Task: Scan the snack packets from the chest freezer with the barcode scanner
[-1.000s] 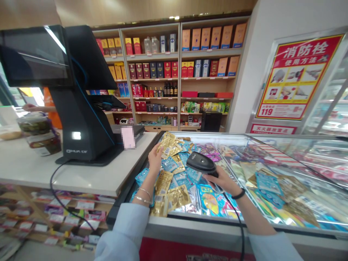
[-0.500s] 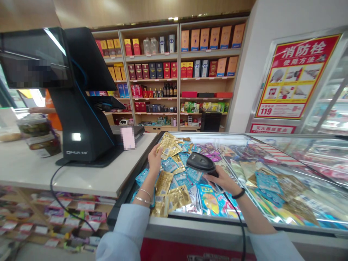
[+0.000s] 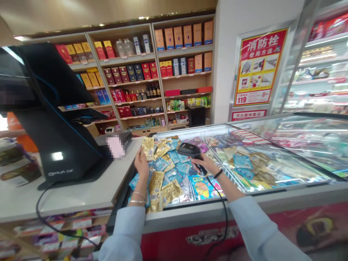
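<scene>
Between the fingers of my left hand (image 3: 141,164) is a small gold snack packet (image 3: 148,148), lifted at the left side of a heap of packets. My right hand (image 3: 206,164) grips the handle of a black barcode scanner (image 3: 189,148), its head pointing left over the heap. From the scanner a black cable (image 3: 223,214) hangs down in front of the freezer. Blue packets (image 3: 182,168) and gold packets (image 3: 171,191) lie mixed on the glass top below both hands. A larger blue pouch (image 3: 201,188) lies nearer the front edge.
The chest freezer (image 3: 195,214) extends to the right, with more packets visible there. On the left, a white counter (image 3: 89,192) carries a black checkout terminal (image 3: 73,145) and plastic jars (image 3: 19,163). Shelves of boxes (image 3: 130,76) line the back wall beside a red poster (image 3: 261,67).
The view has swung right. My left hand has raised the gold packet off the heap toward the counter side, turning it upright. The scanner stays in my right hand above the packets.
</scene>
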Tool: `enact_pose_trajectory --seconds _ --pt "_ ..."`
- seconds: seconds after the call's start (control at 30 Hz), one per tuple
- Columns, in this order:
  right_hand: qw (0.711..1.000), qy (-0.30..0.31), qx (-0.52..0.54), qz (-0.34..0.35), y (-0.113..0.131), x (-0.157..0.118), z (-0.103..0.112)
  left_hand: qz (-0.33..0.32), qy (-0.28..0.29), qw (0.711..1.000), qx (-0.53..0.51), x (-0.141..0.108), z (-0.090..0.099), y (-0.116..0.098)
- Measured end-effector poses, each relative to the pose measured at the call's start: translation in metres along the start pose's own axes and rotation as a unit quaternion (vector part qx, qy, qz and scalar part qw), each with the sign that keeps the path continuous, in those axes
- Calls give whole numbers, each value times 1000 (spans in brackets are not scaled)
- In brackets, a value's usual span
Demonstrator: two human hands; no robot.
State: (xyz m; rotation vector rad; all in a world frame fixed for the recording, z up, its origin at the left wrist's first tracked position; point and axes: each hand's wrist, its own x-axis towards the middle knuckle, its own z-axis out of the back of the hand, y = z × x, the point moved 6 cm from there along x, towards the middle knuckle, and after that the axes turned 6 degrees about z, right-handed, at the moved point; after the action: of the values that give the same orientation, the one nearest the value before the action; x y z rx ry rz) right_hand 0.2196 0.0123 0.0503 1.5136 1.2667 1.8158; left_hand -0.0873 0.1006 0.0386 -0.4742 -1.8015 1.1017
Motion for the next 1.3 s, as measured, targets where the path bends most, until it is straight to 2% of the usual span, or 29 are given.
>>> enact_pose_trajectory --seconds 0.13,0.27,0.4,0.53,0.63,0.73,0.8,0.9,1.0,1.1,1.3 --pt "997 -43 69 12 15 1 11 -11 16 1000 8 3 -3 -17" --pt "990 -95 94 34 47 -5 41 -34 44 998 -11 2 -24 -52" --pt "980 -165 96 53 84 -31 90 -41 92 993 -54 -19 -71 -92" --pt "963 -246 84 66 110 -81 147 -2 180 979 -96 -70 -136 -112" --pt "942 -315 83 78 115 -127 187 18 256 961 -107 -123 -190 -113" --pt "924 -364 87 77 107 -168 217 17 326 940 -96 -179 -239 -108" --pt "918 -380 90 72 98 -189 231 16 352 933 -80 -212 -266 -101" --pt "903 -410 108 75 86 -209 248 27 382 923 -48 -251 -295 -85" --pt "882 -445 134 80 78 -220 260 26 419 907 -20 -277 -316 -72" --pt "874 -456 147 77 75 -223 264 12 455 890 -1 -292 -330 -66" --pt "875 -457 148 68 73 -225 268 -93 477 873 28 -302 -333 -75"
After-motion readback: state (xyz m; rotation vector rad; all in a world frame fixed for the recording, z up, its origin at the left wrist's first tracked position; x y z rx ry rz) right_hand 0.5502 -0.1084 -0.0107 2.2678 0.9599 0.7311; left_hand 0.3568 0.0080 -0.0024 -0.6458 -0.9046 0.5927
